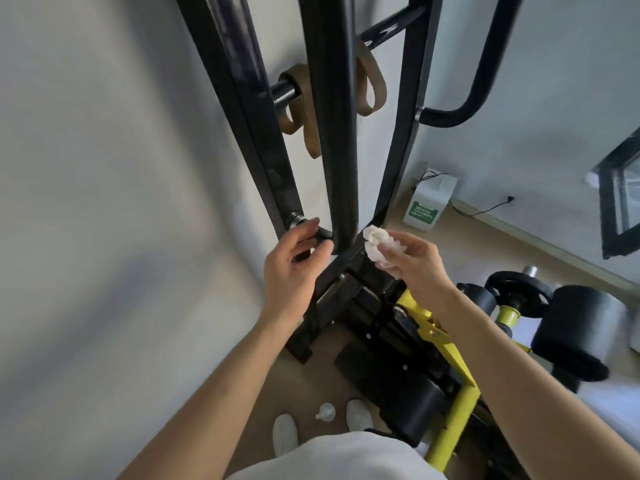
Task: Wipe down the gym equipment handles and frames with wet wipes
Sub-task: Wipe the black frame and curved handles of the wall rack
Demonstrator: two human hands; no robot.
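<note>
A black gym frame (pixel 263 140) rises against the white wall, with a padded black bar (pixel 332 133) hanging down its middle. My left hand (pixel 294 268) curls round a short black handle (pixel 320 235) at the padded bar's lower end. My right hand (pixel 412 261) pinches a crumpled white wet wipe (pixel 379 244) just right of that bar, close to the right frame post (pixel 401 150). Whether the wipe touches the frame is unclear.
Tan straps (pixel 298 109) hang from a crossbar above. A curved black handle (pixel 478 81) sticks out at upper right. A yellow and black bench (pixel 446 358) with a foam roller (pixel 575 337) stands below right. A white box (pixel 429 206) sits on the floor by the wall.
</note>
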